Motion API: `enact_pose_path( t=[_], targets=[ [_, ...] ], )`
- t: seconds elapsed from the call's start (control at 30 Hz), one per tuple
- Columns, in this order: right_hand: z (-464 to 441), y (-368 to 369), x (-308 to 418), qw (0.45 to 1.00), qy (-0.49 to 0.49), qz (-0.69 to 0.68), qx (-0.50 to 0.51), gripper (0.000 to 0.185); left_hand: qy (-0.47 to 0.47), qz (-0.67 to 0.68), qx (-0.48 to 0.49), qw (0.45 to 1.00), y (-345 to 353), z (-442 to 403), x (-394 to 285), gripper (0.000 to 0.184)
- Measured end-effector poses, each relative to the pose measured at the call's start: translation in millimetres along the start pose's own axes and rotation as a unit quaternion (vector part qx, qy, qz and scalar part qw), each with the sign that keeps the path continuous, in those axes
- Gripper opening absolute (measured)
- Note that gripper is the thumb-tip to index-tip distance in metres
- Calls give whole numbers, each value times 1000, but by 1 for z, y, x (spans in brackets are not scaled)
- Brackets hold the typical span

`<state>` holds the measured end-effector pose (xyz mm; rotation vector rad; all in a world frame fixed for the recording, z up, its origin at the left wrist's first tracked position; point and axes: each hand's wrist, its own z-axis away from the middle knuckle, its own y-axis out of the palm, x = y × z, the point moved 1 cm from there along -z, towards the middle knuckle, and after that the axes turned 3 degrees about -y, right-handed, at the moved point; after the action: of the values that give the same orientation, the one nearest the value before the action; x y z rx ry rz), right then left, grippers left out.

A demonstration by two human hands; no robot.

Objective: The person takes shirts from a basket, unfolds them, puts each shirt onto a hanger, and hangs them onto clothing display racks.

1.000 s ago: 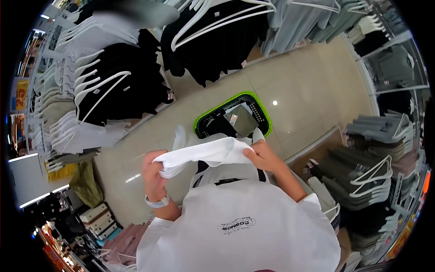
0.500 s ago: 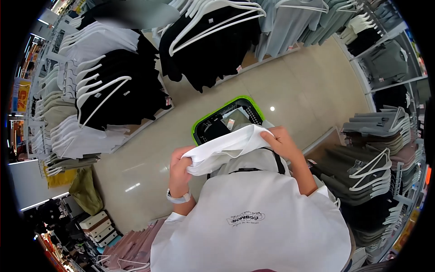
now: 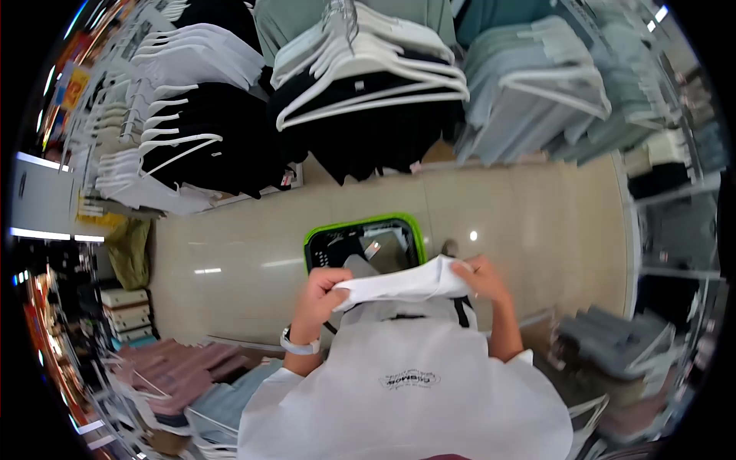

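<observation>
A folded white cloth [image 3: 399, 285] is stretched between my two hands in front of my body. My left hand [image 3: 316, 295], with a watch on its wrist, grips the left end between thumb and fingers. At the right end, my right hand [image 3: 484, 277] pinches the fabric, slightly blurred. Just beyond the cloth, a black basket with a green rim [image 3: 366, 222] stands on the floor, with dark items and a tagged grey-green item [image 3: 389, 250] in it. The cloth hides part of the view toward the basket's near side.
Black shirts [image 3: 368, 134] on white hangers [image 3: 337, 96] hang ahead, with pale blue garments [image 3: 521, 115] to their right. Pink garments [image 3: 172, 368] hang at lower left, grey ones [image 3: 606, 337] at lower right. A tiled floor [image 3: 529, 215] lies between the racks.
The view has turned and tilted up, showing more of the racks ahead. Both hands still hold the white cloth, which now looks narrower and more level.
</observation>
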<state>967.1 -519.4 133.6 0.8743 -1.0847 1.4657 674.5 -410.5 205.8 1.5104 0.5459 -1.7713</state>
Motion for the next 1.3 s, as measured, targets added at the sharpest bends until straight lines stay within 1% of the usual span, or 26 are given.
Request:
enact_pose_path(
  t=[0.03, 0.07, 0.1, 0.17, 0.23, 0.27, 0.3, 0.37, 0.4, 0.43, 0.47, 0.5, 0.57, 0.7, 0.77, 0.83, 0.87, 0.9, 0.97, 1.0, 1.03, 1.13, 1.17, 1.23, 1.27, 1.3],
  targets=[
    [-10, -19, -9, 999, 5, 19, 36, 47, -9, -13, -6, 1000, 20, -14, 2, 15],
    [-18, -36, -14, 999, -2, 22, 47, 47, 3, -13, -16, 1000, 39, -29, 2, 20],
    [-23, -52, -18, 997, -4, 34, 73, 49, 5, -13, -25, 1000, 56, -43, -2, 20],
    [-28, -84, -23, 993, -2, 50, 108, 51, -5, -49, -72, 996, 88, -61, -7, 23],
    [-32, -111, -23, 997, 2, 66, 39, 52, -4, -79, -137, 987, 111, -71, -17, 23],
    [-38, -125, -21, 998, -2, 62, 26, 52, 9, -91, -146, 985, 119, -75, -20, 22],
    [-46, -138, -19, 997, -6, 66, 38, 52, 22, -105, -154, 982, 125, -77, -22, 21],
    [-62, -156, -12, 987, -69, 141, 20, 49, 8, -133, -179, 975, 139, -79, -27, 21],
    [-68, -161, -3, 987, -71, 142, 28, 49, -5, -164, -189, 968, 145, -79, -29, 22],
    [-72, -166, 12, 985, -71, 143, 63, 47, -5, -163, -195, 967, 151, -79, -28, 22],
    [-75, -169, 21, 982, -70, 145, 96, 45, 14, -159, -206, 966, 157, -78, -26, 19],
    [-79, -170, 24, 982, -71, 146, 100, 45, 33, -155, -215, 964, 162, -76, -24, 17],
    [-82, -165, 26, 979, -96, 159, 82, 39, 48, -152, -228, 961, 170, -73, -19, 17],
    [-90, -165, 45, 976, -109, 182, 56, 33, 88, -173, -251, 948, 172, -72, -16, 17],
    [-109, -171, 58, 958, -243, 153, 16, 25, 66, -166, -252, 951, 179, -73, -20, 15],
    [-132, -176, 93, 959, -265, 101, -1, 21, 78, -188, -254, 946, 185, -80, -29, 15],
    [-155, -181, 105, 952, -290, 98, -1, 21, 80, -201, -229, 949, 186, -84, -34, 15],
    [-180, -186, 116, 944, -317, 94, -2, 21, 83, -205, -239, 946, 185, -88, -32, 15],
    [-229, -186, 148, 919, -379, 104, -13, 22, 76, -153, -231, 958, 187, -102, -24, 15],
    [-254, -182, 160, 912, -400, 90, -3, 22, 32, -126, -229, 965, 188, -109, -34, 15],
    [-280, -177, 174, 902, -425, 76, 8, 23, 28, -123, -243, 962, 192, -116, -41, 15],
    [-347, -161, 192, 883, -438, 169, -1, 23, 61, -99, -240, 964, 202, -139, -59, 13],
    [-363, -155, 191, 881, -444, 162, 14, 23, 59, -100, -257, 959, 205, -147, -63, 13],
    [-385, -147, 192, 872, -402, 277, -32, 23, 103, -64, -235, 964, 215, -164, -70, 13],
    [-389, -142, 193, 873, -391, 288, -51, 24, 97, -58, -238, 965, 217, -170, -71, 12],
    [-392, -137, 194, 871, -397, 286, -38, 24, 97, -55, -253, 961, 218, -176, -74, 12]
  ],
)
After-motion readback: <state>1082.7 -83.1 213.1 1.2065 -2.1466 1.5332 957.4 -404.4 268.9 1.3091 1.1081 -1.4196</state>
